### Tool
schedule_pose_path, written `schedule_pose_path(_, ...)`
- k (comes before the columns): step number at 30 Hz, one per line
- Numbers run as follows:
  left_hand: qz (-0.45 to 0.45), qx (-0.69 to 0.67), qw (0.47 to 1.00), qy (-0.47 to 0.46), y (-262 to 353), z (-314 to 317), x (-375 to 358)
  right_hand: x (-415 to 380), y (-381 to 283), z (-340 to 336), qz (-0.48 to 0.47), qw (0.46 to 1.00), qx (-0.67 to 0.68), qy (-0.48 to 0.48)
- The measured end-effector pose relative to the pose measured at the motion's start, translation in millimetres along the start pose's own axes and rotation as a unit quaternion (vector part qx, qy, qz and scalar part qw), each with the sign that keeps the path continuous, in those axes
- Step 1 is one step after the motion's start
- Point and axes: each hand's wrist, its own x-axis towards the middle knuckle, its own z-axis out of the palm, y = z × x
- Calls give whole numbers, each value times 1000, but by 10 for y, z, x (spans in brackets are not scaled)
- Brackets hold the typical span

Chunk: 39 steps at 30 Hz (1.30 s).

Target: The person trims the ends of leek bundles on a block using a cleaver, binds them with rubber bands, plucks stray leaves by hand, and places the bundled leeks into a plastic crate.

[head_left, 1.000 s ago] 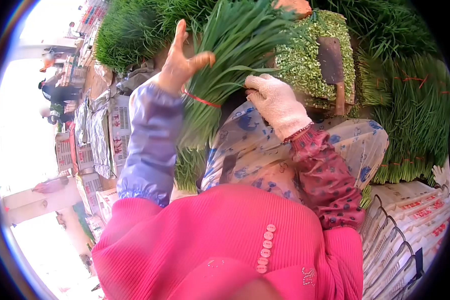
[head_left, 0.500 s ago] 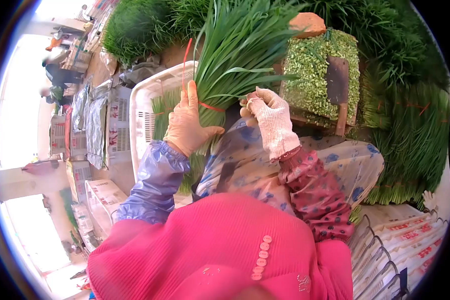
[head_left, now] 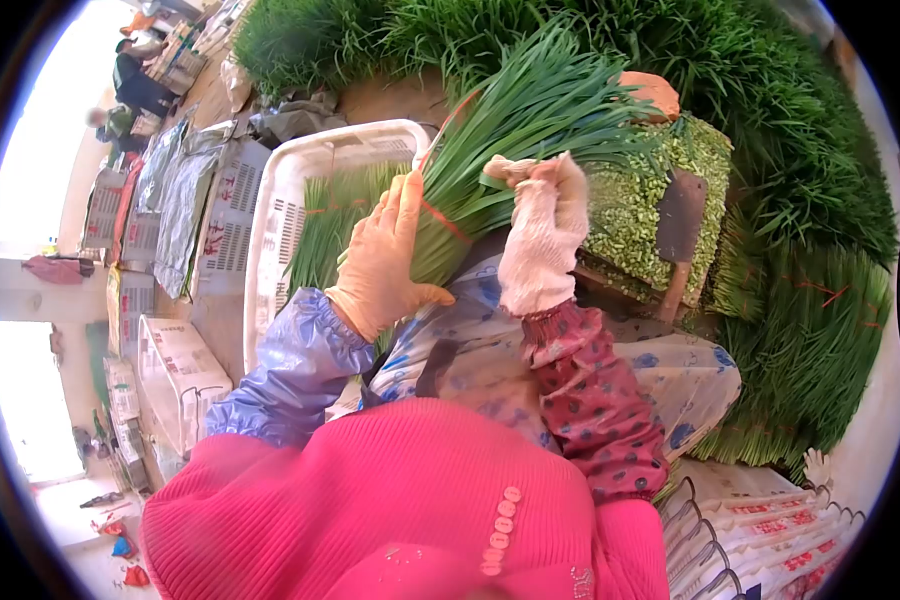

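A bundle of garlic chives (head_left: 530, 105), bound with a red tie (head_left: 445, 222), leans across my lap with its leaves pointing up and right. My left hand (head_left: 380, 262), in a pale orange glove, grips the lower bundle from the left. Its fingers lie long against the side, and the thumb points right across the stems. A red strip rises by its fingertips. My right hand (head_left: 545, 225), in a white knitted glove, is closed at the bundle's right side. A green chive leaf (head_left: 493, 182) shows at its fingers; their grip is partly hidden.
A white plastic basket (head_left: 260, 235) holding tied chives stands left. To the right, a cleaver (head_left: 681, 215) lies on a block (head_left: 620, 285) covered with chopped green bits, near an orange-brown brick-like piece (head_left: 652, 94). Chives (head_left: 805, 340) are heaped right and behind. People (head_left: 138, 80) are at far left.
The view has shifted. The bundle leans further right, toward the chopping block. My right hand has turned upward and moved closer over the leaves, while my left hand stays at the bundle.
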Motion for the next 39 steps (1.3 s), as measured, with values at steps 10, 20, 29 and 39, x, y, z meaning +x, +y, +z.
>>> schedule_pose_path(10, -90, 112, 989, -18, -88, 203, -84, -643, -144, -43, 596, 719, 90, -347)
schedule_pose_path(20, -82, 101, 991, -2, 120, 165, -58, -247, -464, -519, 108, 857, -457, -212)
schedule_pose_path(29, -89, 199, 976, 19, 260, 303, -171, -50, -113, -257, 130, 898, -395, -144)
schedule_pose_path(39, 19, 237, 963, 127, -230, 626, -140, -427, -79, -151, 263, 763, -351, -476)
